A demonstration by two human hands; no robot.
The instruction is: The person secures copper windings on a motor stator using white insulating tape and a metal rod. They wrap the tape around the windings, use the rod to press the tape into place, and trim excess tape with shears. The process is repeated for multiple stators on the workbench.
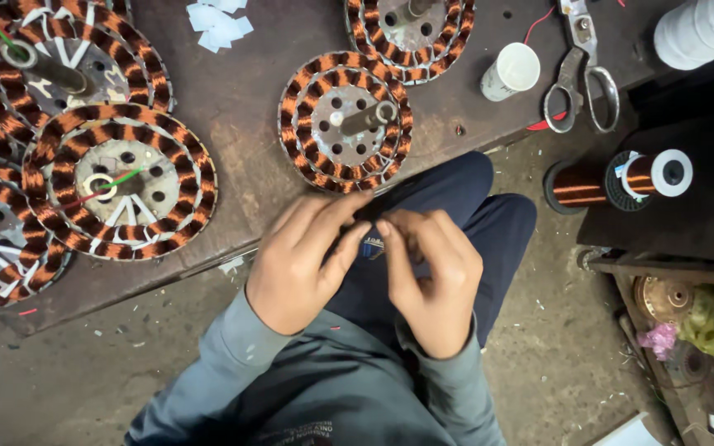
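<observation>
Far left of your fingers, wound stators (121, 180) overlap in a pile on the bench (241, 107), copper coils ringing grey metal cores; one has a red and a green lead at its hub. Up and left of the fingers, white paper scraps (218, 23) lie on the bench top.

Your left hand (301, 263) sits over your lap, fingers (349, 248) curled narrow, tips pinched toward the right hand. Between the two hands is a small dark piece (373, 246), mostly hidden; can't tell its long axis or which way it points. Can't tell which hand actually grips it.

Just above the fingers, one stator (345, 120) lies flat near the bench edge, shaft sticking up and tilted right. Another stator (411, 35) is further up, cut by the frame.

Your right hand (433, 285) mirrors the left, fingers bent in narrow, thumb meeting the left fingertips.

Up and right of the fingers: white paper cup (511, 72) on its side, mouth facing right; scissors (580, 78), handles toward you. Further right, a copper wire spool (621, 182) lies with its axis left-right, and a white roll (704, 29) is at the corner.

Bench is dark, worn, brown. Floor (555, 330) is dusty concrete with bits of litter; clutter at lower right.
</observation>
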